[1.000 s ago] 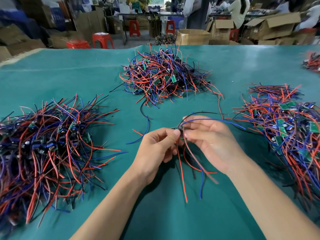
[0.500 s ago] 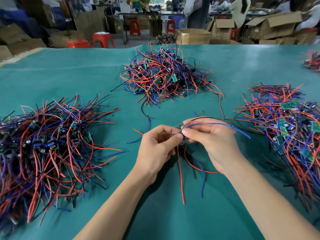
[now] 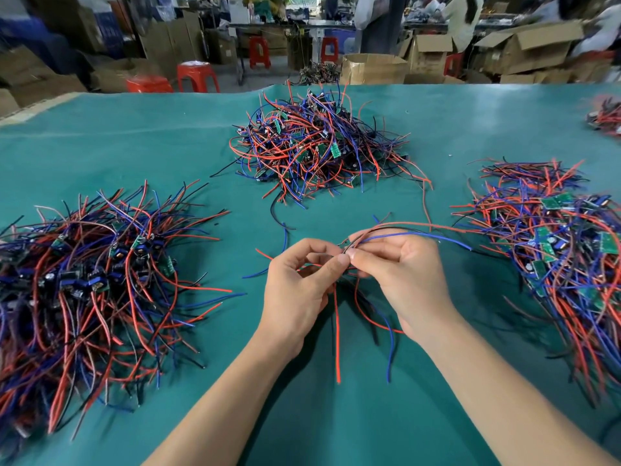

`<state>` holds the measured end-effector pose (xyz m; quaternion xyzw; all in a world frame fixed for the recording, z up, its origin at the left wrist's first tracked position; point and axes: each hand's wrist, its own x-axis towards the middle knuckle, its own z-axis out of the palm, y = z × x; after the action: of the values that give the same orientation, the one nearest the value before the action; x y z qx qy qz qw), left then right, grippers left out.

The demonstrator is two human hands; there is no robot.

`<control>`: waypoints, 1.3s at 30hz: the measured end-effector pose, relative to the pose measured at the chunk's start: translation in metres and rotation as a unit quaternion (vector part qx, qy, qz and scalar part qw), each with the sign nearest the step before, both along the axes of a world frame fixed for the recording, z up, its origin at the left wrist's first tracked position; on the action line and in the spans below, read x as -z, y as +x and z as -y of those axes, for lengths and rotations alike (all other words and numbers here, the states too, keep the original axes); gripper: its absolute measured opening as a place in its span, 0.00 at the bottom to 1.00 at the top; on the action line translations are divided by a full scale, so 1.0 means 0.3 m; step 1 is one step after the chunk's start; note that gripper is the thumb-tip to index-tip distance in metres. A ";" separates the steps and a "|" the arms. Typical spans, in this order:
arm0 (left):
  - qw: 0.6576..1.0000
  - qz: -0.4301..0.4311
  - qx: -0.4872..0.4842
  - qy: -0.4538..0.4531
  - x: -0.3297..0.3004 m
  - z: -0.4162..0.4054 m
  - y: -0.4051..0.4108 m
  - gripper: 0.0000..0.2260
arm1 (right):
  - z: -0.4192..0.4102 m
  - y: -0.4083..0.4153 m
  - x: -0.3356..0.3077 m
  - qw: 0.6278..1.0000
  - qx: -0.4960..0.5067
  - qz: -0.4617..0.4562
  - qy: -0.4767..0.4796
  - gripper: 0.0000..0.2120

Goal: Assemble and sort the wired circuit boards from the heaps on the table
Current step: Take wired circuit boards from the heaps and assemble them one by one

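Fingers of the left hand [image 3: 295, 284] and right hand [image 3: 403, 274] pinch a wired circuit board [image 3: 347, 247] above the green surface [image 3: 134, 146], wire heaps [image 3: 316, 146] ringing them; beyond, cardboard boxes [image 3: 373, 67] and red stools [image 3: 196, 74] crowd the workshop.

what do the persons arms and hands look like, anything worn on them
Both forearms are bare up to the picture's edge: no sleeves, gloves, watch or bands show. The left hand and right hand carry no visible rings; the fingernails are short and unpainted.
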<state>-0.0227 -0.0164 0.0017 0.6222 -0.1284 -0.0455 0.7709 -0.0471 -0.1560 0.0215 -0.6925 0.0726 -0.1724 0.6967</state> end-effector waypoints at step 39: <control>0.991 0.014 0.118 0.066 -0.015 -0.011 -0.010 0.03 | 0.031 0.008 -0.002 0.997 -0.055 -0.038 -0.025 0.08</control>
<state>-0.0258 -0.0130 0.0061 0.6529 -0.2090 -0.1360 0.7153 -0.0448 -0.1654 0.0221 -0.7188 0.0564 -0.1094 0.6842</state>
